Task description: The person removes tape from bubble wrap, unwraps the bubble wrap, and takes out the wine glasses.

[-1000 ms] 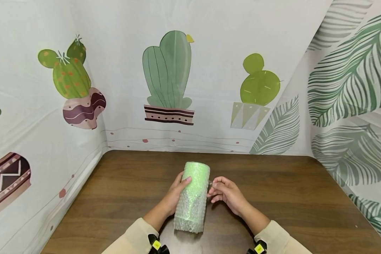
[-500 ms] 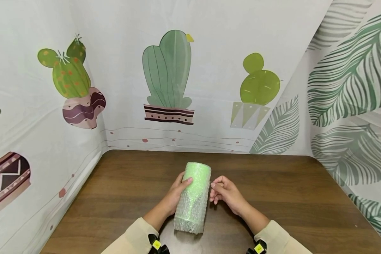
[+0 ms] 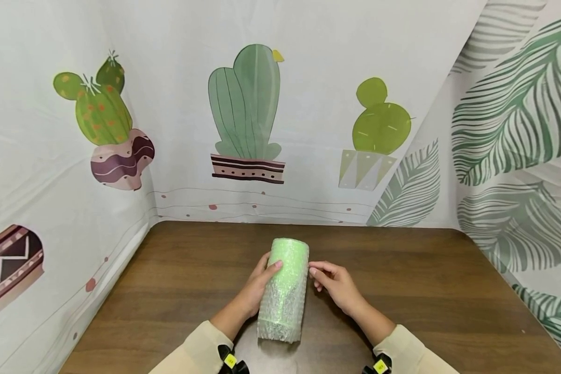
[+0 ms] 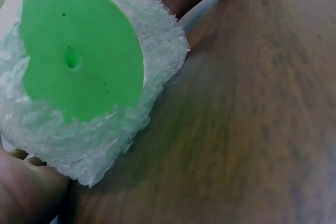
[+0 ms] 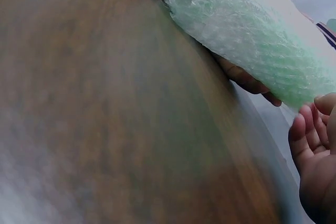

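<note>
A green cylinder (image 4: 100,30), its flat end showing a small central hole in the left wrist view, is wrapped in clear bubble wrap (image 3: 282,306). The wrap extends past that end in a crumpled edge. My left hand (image 3: 257,285) grips the roll from the left, thumb on top; its fingers (image 5: 247,80) curl underneath in the right wrist view. On the opposite side, my right hand (image 3: 338,285) pinches at the wrap's edge between thumb and index finger, its other fingers loosely curled. The roll tilts, far end slightly to the right.
A brown wooden table (image 3: 425,291) lies under the hands. White cloth with printed cacti (image 3: 248,104) hangs behind and to the left, and leaf-patterned cloth (image 3: 514,104) hangs at the right. Both sleeves carry black wrist straps with yellow tags.
A clear strand at my right fingertips one second ago no longer shows. The right hand's fingers have drawn in to the wrap's edge. The roll has shifted only slightly in the left hand.
</note>
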Demonstrator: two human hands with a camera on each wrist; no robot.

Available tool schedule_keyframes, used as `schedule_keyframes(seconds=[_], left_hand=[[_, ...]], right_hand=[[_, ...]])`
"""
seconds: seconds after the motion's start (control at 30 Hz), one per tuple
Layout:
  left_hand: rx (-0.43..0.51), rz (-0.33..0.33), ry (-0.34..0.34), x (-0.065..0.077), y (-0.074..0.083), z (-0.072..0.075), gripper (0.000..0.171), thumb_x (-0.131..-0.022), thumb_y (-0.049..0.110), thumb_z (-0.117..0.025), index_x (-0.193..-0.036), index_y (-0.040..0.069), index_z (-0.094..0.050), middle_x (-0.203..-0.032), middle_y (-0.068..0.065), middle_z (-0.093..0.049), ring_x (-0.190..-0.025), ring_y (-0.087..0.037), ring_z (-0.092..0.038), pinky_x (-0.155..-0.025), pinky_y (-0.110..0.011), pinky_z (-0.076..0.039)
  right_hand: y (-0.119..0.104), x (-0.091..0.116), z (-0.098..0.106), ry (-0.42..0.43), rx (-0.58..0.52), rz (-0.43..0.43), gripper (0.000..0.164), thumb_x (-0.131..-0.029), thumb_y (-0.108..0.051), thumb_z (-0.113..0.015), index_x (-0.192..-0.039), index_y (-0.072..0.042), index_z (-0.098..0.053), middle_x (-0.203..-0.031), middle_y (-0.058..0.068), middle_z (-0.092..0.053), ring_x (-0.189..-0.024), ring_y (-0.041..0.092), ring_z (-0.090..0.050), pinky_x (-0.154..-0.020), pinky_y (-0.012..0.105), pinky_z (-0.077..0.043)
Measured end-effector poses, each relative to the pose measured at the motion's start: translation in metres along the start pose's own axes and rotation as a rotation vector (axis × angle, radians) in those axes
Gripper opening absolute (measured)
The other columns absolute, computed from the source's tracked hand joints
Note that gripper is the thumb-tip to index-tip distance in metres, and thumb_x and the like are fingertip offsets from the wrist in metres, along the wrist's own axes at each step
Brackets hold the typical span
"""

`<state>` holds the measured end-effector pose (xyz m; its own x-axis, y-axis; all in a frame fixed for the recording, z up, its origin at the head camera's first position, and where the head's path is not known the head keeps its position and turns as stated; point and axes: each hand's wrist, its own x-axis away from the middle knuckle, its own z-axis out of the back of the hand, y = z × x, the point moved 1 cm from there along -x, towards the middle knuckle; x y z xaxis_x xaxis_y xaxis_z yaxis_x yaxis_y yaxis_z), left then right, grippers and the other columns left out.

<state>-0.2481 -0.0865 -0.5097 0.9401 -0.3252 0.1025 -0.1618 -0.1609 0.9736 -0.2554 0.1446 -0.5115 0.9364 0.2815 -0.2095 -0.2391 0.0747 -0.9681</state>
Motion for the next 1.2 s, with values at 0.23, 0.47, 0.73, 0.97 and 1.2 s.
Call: schedule_keyframes(seconds=[0.23, 0.47, 0.73, 0.97, 1.2], left_hand=[[0.003, -0.008, 0.010, 0.0004, -0.0002, -0.0012, 0.064, -0.101, 0.041, -0.055, -0.156, 0.028, -0.025, -0.120, -0.016, -0.060, -0.099, -0.023, -0.064, -0.083, -0.040, -0.056], [0.012, -0.001, 0.016, -0.0003, -0.0001, -0.0009, 0.066, -0.101, 0.043, -0.055, -0.157, 0.030, -0.023, -0.119, -0.016, -0.060, -0.098, -0.023, -0.064, -0.082, -0.041, -0.057], [0.016, -0.011, 0.013, -0.0007, 0.0007, -0.0011, 0.064, -0.102, 0.041, -0.054, -0.156, 0.028, -0.024, -0.119, -0.014, -0.060, -0.097, -0.022, -0.065, -0.082, -0.041, -0.057], [0.005, -0.004, 0.009, 0.0001, 0.0001, -0.0019, 0.065, -0.101, 0.040, -0.056, -0.157, 0.028, -0.024, -0.119, -0.014, -0.059, -0.097, -0.022, -0.064, -0.083, -0.040, -0.056], [-0.005, -0.001, 0.001, 0.0002, -0.0004, -0.0021, 0.065, -0.101, 0.039, -0.056, -0.156, 0.028, -0.025, -0.117, -0.013, -0.060, -0.096, -0.021, -0.064, -0.081, -0.039, -0.057]], right_hand=[[0.0009, -0.0006, 0.0008, -0.066, -0.171, -0.040, 0.038, -0.100, -0.008, -0.060, -0.127, 0.016, -0.049, -0.091, 0.004, -0.070, -0.077, 0.014, -0.069, -0.069, 0.029, -0.060], [0.0007, -0.0008, 0.0025, -0.019, -0.173, -0.102, 0.035, -0.101, -0.015, -0.061, -0.115, 0.017, -0.054, -0.074, -0.003, -0.062, -0.060, 0.008, -0.060, -0.056, 0.024, -0.055], [-0.0043, 0.0000, 0.0020, -0.039, -0.260, -0.154, 0.031, -0.102, -0.016, -0.059, -0.115, 0.011, -0.051, -0.077, 0.001, -0.065, -0.062, 0.010, -0.062, -0.056, 0.023, -0.054], [-0.0065, 0.0016, 0.0010, -0.041, -0.299, -0.197, 0.021, -0.100, -0.010, -0.054, -0.112, 0.008, -0.052, -0.078, 0.003, -0.062, -0.063, 0.011, -0.062, -0.058, 0.025, -0.056], [-0.0032, 0.0004, 0.0010, -0.041, -0.293, -0.212, 0.019, -0.099, -0.014, -0.062, -0.106, 0.002, -0.054, -0.075, 0.000, -0.061, -0.061, 0.010, -0.061, -0.058, 0.025, -0.056]])
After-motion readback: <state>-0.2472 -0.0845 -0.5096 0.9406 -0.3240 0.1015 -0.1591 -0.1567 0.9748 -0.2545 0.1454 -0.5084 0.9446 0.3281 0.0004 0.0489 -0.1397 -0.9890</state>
